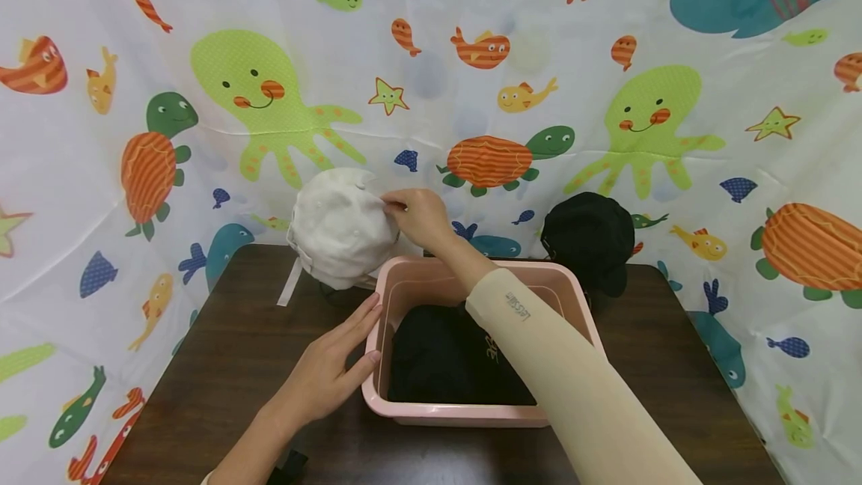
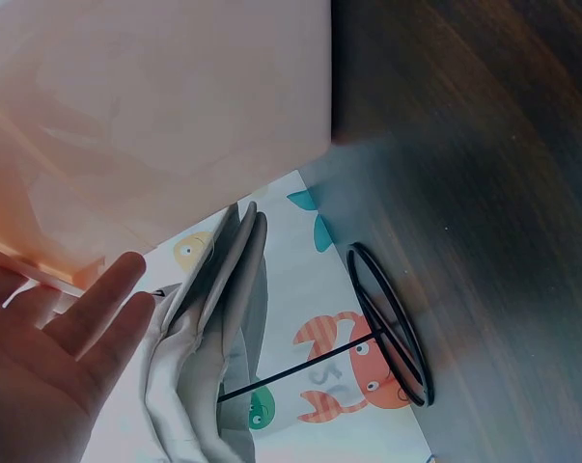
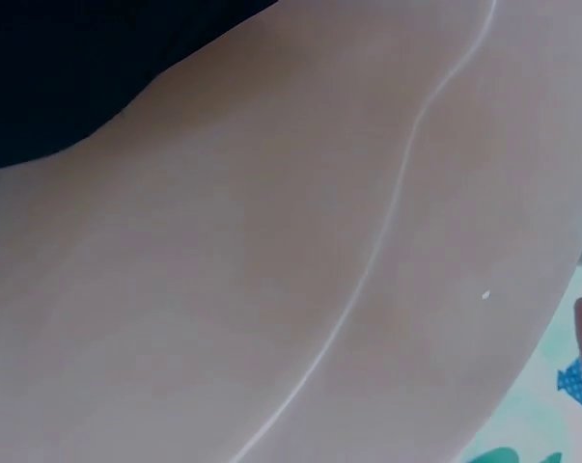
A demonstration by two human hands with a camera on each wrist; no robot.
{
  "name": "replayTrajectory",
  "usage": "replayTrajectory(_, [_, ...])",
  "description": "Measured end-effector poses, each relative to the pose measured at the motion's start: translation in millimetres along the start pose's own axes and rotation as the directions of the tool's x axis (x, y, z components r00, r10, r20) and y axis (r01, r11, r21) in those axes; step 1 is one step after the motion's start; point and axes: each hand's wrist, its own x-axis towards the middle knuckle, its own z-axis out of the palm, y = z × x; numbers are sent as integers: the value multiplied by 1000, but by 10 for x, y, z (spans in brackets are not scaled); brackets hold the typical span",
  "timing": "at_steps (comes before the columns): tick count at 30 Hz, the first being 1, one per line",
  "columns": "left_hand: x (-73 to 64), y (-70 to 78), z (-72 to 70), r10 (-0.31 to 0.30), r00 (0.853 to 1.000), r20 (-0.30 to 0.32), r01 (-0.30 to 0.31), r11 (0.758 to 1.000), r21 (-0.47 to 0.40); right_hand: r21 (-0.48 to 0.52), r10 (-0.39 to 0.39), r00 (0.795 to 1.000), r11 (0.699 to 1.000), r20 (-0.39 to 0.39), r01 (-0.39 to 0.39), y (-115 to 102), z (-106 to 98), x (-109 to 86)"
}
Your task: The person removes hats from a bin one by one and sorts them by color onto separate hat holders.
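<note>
A white hat (image 1: 343,227) sits at the back left, a pale strap hanging from it. My right hand (image 1: 420,217) pinches the hat's right edge between thumb and fingers, the forearm passing over a pink plastic bin (image 1: 465,413). Against the bin's left rim rests my left hand (image 1: 330,369), its fingers extended. Inside the bin lies black headwear (image 1: 431,354) with gold lettering, partly hidden by my sleeve. The left wrist view shows the hat's folded fabric (image 2: 189,386) over a thin black wire stand (image 2: 387,323). Bin wall (image 3: 271,241) fills most of the right wrist view.
A black cap (image 1: 586,238) stands at the back right, beside the bin. The dark wooden table (image 1: 222,365) ends at a sea-animal curtain (image 1: 431,81) behind the hats. A small dark object (image 1: 289,464) shows near my left forearm.
</note>
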Motion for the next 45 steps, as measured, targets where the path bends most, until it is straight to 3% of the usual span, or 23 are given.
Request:
replayTrajectory(9, [-1,-4,27,18,1000,-22,-17,1000,16,-34,48,997,998,53,-46,11,-231,-36])
replayTrajectory(20, [7,5,-7,2,1000,-5,-2,1000,14,-103,-26,1000,994,-6,26,-18,-653,-112])
replayTrajectory(30, [5,13,-16,-6,1000,0,6,1000,17,-193,-79,997,978,13,80,-103,-988,-275])
replayTrajectory(45, [7,-10,9,9,1000,-16,-9,1000,11,-246,-165,986,954,41,170,-1,-1278,-583])
